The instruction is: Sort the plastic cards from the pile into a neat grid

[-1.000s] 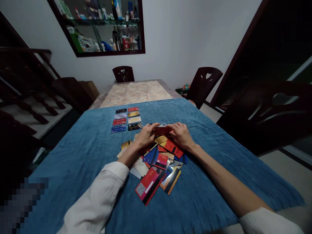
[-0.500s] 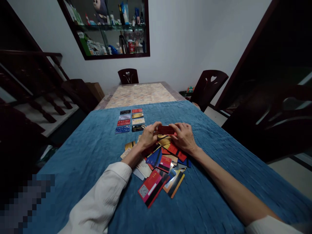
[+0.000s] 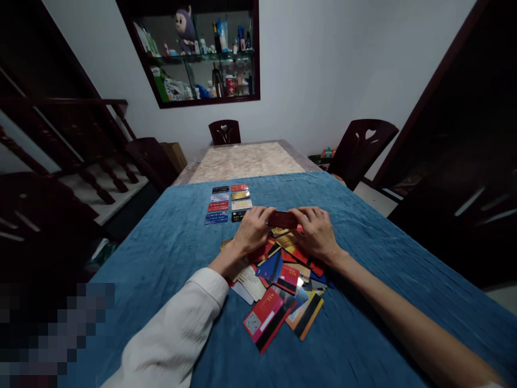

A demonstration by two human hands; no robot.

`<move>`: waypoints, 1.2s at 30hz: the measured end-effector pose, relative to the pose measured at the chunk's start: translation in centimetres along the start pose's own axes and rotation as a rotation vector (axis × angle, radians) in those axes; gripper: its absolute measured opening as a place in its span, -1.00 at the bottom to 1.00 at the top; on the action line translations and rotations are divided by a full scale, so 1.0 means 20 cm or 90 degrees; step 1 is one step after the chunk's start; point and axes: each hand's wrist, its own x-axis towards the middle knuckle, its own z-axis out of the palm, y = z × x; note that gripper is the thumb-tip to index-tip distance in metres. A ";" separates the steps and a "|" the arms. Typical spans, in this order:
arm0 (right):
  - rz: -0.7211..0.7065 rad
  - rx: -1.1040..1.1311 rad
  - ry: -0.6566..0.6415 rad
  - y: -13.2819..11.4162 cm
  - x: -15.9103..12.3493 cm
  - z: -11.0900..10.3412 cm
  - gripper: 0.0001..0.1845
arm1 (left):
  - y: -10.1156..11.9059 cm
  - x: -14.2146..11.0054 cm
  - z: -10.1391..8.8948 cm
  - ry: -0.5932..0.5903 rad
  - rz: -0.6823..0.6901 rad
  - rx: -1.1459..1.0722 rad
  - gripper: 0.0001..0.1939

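Between my left hand (image 3: 254,230) and my right hand (image 3: 317,233) a dark red card (image 3: 283,220) is held by its two short ends, raised over a loose heap. Fingers of both hands are bent around it; its printing cannot be read. The heap below mixes cards of several colours: a blue card (image 3: 270,267), a gold card (image 3: 285,239), a red and magenta card (image 3: 264,317) with a QR code and black stripe, and a yellow-orange striped card (image 3: 307,317). My left hand and forearm hide part of the heap.
Beyond my left hand, two columns of cards lie in neat rows, among them a blue card (image 3: 217,217) and a red card (image 3: 239,188). A blue cloth (image 3: 161,258) covers the near table. Dark chairs (image 3: 365,148) stand around it; a shelf cabinet (image 3: 202,102) is in the wall.
The whole view has shifted, so everything appears farther right and slightly lower. Both hands keep hold of the dark red card, which looks tilted a little differently. The rows of cards are unchanged.
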 end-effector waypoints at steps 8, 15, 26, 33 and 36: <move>-0.010 0.008 -0.034 -0.07 0.09 0.05 -0.56 | -0.12 -0.07 -0.05 0.022 0.033 0.087 -0.43; -0.042 0.037 -0.094 -0.12 0.21 0.12 -0.51 | -0.18 -0.12 -0.15 -0.016 0.009 0.081 -0.44; -0.069 0.149 -0.214 -0.28 0.49 0.29 -0.43 | -0.49 -0.20 -0.31 -0.040 -0.104 0.025 -0.44; -0.073 0.182 -0.278 -0.39 0.69 0.42 -0.50 | -0.72 -0.20 -0.37 -0.085 -0.173 0.032 -0.55; -0.065 0.182 -0.308 -0.43 0.75 0.47 -0.56 | -0.82 -0.19 -0.39 -0.106 -0.201 0.032 -0.59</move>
